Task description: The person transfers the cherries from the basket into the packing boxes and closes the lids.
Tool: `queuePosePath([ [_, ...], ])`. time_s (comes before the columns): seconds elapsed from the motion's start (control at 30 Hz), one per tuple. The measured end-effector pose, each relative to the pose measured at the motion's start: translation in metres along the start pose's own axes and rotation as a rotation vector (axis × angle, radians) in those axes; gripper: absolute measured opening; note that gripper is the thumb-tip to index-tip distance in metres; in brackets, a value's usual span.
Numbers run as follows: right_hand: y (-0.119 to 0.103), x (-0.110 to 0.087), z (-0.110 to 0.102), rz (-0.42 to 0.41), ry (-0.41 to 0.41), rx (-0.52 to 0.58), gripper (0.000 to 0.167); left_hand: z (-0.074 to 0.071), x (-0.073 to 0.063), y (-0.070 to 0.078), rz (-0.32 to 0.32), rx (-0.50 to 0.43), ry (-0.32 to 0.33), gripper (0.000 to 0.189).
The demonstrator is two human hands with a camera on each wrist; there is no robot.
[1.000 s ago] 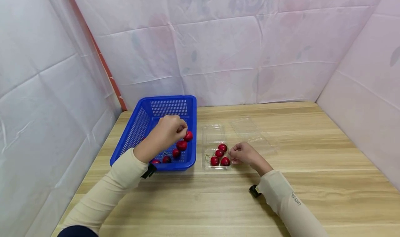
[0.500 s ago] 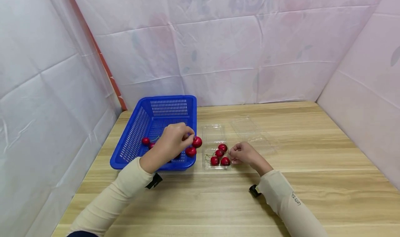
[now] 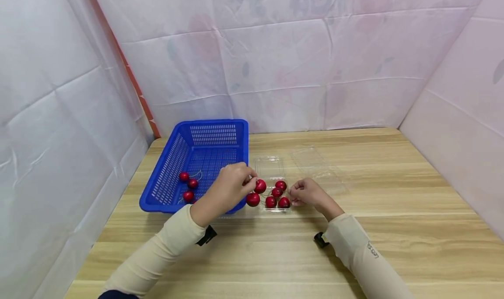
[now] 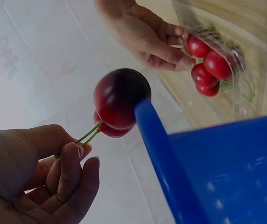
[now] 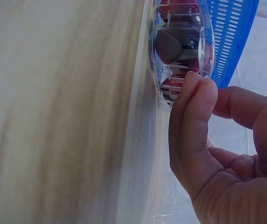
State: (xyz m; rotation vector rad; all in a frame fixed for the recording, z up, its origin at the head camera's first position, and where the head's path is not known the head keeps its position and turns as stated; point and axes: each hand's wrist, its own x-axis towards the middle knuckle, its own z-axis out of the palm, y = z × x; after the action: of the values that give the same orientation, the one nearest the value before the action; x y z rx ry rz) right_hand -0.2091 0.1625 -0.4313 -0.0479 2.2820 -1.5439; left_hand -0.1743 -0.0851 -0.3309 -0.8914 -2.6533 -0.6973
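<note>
My left hand (image 3: 233, 185) pinches two green stems between thumb and fingers, and a pair of red cherries (image 4: 122, 98) hangs from them. In the head view the pair is between the blue basket and a clear plastic clamshell box (image 3: 269, 167), overlapping the box's left side. The box lies with its lid folded back and holds several cherries (image 3: 283, 202) in its near half. My right hand (image 3: 309, 195) pinches the box's right rim, thumb and fingertips (image 5: 207, 91) meeting at the edge in the right wrist view.
The blue basket (image 3: 245, 137) stands at the left of the wooden table (image 3: 267, 255), with several cherries (image 3: 188, 196) in its left part. Another clear plastic box (image 3: 311, 159) lies open behind my right hand. Cloth walls (image 3: 275, 71) enclose the back and both sides.
My left hand has carried the cherry pair from inside the basket rightwards over its rim towards the plastic box. The right hand has stayed at the box's rim.
</note>
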Motion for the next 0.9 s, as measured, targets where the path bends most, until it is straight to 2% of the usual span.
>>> queuePosePath([
  [0.27,0.002,0.001,-0.001,-0.002,0.0,0.0,0.018,0.009,0.003,0.016,0.008,0.027,0.016,0.01],
  [0.43,0.003,0.002,-0.001,-0.009,0.001,0.006,0.018,0.018,0.005,0.025,0.021,0.084,0.022,0.009],
  [0.67,0.004,0.002,-0.002,-0.025,-0.003,0.019,0.019,0.031,0.006,0.029,0.058,0.203,0.075,0.01],
  [0.9,0.004,0.001,-0.002,-0.024,-0.006,0.0,0.018,0.046,0.007,0.027,0.041,0.283,0.097,0.009],
])
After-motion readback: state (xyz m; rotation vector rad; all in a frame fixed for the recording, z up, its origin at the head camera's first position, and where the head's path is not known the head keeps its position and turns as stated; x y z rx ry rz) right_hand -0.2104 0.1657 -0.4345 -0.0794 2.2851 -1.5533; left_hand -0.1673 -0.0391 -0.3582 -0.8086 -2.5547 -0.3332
